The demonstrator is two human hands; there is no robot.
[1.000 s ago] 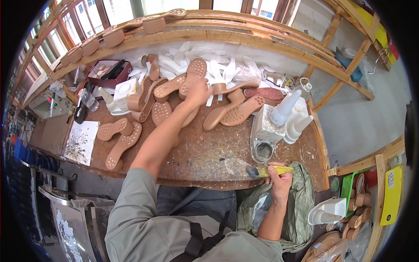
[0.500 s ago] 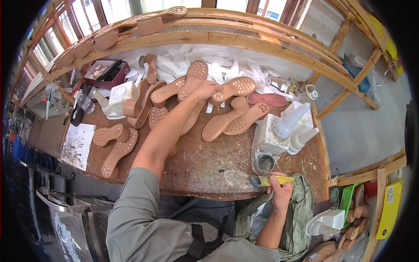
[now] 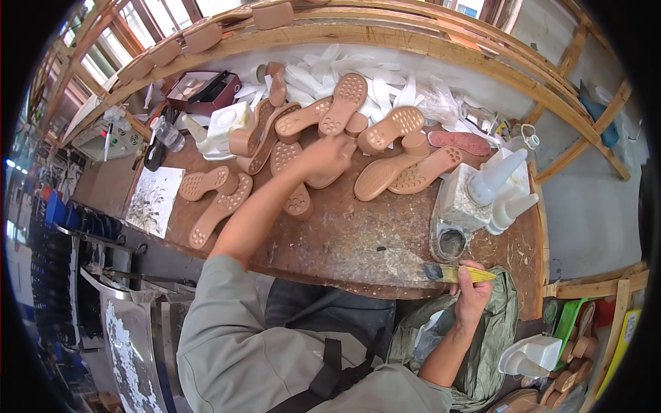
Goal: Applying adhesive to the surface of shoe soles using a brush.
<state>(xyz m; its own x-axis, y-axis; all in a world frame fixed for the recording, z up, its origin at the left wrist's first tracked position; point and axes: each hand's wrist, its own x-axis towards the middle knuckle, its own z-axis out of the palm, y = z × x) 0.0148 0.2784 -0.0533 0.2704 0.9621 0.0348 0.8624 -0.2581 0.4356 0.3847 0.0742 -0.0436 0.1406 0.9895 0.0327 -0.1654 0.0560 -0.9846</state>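
Probably light and stiff, best held by the block heel (image 3: 415, 143), tan moulded soles (image 3: 323, 181) lie around the left hand (image 3: 332, 155) (grip unclear) while the right hand (image 3: 474, 292) pinches a yellow-handled brush (image 3: 449, 274).

Bright windows (image 3: 175, 12) stand behind a long wooden rack (image 3: 385, 37).

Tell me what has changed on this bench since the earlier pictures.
The left hand let go of a tan, heeled shoe sole, now turned to show its dimpled face, and moved left and toward the person, over another tan sole; blur hides whether it grips that one. The right hand still holds the yellow-handled, dark-tipped brush.
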